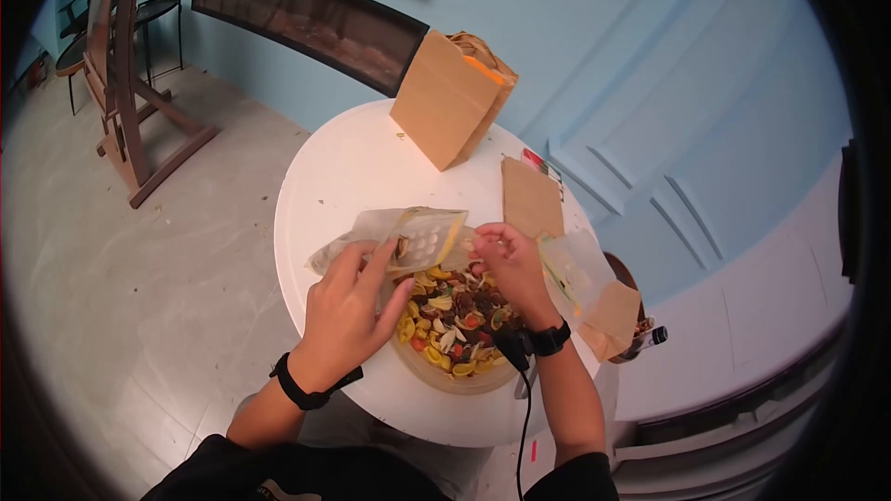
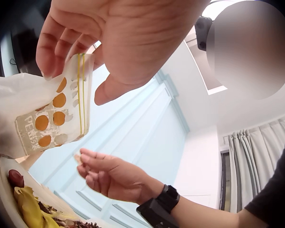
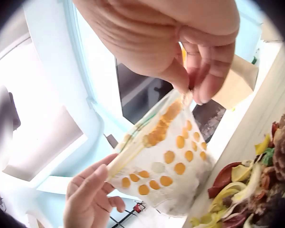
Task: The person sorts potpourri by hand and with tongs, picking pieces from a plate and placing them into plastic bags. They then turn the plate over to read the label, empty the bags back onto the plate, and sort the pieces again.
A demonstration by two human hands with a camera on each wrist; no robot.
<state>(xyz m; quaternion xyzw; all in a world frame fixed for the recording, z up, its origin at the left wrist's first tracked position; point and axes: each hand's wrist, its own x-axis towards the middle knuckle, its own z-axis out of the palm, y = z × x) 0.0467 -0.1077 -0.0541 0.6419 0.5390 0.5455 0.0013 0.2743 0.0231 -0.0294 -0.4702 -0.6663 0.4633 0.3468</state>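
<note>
A translucent zip bag with orange dots (image 3: 173,168) leans over the far rim of a round bowl (image 1: 436,386). My left hand (image 1: 342,308) grips the bag near its open zip edge, fingers on one side and thumb on the other. Close beside the bag's mouth, my right hand (image 1: 513,269) pinches a small pale piece (image 2: 78,158) between thumb and fingertips. Yellow, brown and red dried potpourri (image 1: 452,329) fills the bowl. In the left wrist view, the right hand (image 2: 111,178) shows apart from the bag.
The bowl stands near the front of a round white table (image 1: 320,167). A brown paper bag (image 1: 445,97) stands at the back. Flat brown paper (image 1: 533,197), another clear bag (image 1: 580,264) and a crumpled paper bag (image 1: 613,315) lie along the right side. A cable hangs from the right wrist.
</note>
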